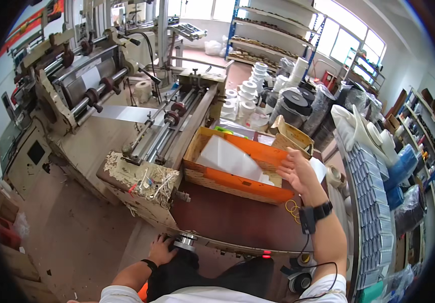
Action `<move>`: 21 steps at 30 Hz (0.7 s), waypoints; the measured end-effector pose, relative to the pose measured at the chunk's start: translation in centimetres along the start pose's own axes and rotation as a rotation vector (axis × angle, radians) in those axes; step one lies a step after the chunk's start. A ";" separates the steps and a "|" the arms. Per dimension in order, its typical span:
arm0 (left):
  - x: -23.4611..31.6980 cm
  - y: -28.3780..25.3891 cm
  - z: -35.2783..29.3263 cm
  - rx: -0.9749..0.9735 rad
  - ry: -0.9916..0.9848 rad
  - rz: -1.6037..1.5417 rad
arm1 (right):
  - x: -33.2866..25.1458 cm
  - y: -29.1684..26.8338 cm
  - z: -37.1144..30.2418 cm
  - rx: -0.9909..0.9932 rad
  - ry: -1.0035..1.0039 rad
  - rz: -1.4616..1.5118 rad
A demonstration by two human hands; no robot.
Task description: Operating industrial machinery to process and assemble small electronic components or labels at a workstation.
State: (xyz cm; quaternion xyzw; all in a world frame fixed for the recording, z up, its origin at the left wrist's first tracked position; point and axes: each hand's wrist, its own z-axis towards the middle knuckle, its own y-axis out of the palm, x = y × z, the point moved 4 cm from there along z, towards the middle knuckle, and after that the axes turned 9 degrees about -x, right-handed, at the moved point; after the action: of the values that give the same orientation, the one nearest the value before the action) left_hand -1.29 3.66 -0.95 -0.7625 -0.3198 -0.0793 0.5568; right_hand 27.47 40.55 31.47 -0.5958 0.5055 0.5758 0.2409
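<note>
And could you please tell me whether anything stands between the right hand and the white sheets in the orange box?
Nothing visible lies over the white sheets; the right hand appears by the orange box, whose right end may stand between.

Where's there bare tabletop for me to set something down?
The brown tabletop looks bare between the orange box and its own front edge, left of the yellow bands. Elsewhere it's crowded: scraps litter the roller machine's near corner, stacked silvery packets line the right side, and white rolls stand beyond the box.
</note>
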 end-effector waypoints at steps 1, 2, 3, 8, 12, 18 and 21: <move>0.3 0.2 0.0 0.010 -0.007 -0.002 | 0.0 -0.2 0.4 -0.044 0.102 -0.176; 0.7 0.4 0.0 0.021 -0.014 -0.003 | 0.1 -0.6 0.7 -0.088 0.206 -0.350; -1.6 -1.1 -0.1 0.015 -0.007 0.027 | 1.7 0.2 1.7 -0.077 0.200 -0.321; -0.5 0.3 0.1 0.041 0.013 -0.016 | 2.1 -0.7 3.0 -0.371 0.351 -0.730; -0.6 0.2 0.2 0.026 -0.011 -0.016 | 3.6 -2.3 4.7 -0.602 0.298 -1.044; -0.5 0.0 1.0 -0.023 -0.025 -0.038 | 1.3 0.0 3.2 -0.545 0.468 -0.825; -0.9 0.1 0.8 -0.037 -0.020 -0.039 | 0.1 0.8 3.1 -0.602 0.470 -0.803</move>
State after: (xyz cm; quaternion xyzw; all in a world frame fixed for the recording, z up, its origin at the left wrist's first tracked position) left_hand -2.15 4.02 -1.74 -0.7670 -0.3389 -0.0884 0.5376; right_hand 25.38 42.87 30.91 -0.8967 0.0919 0.4094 0.1410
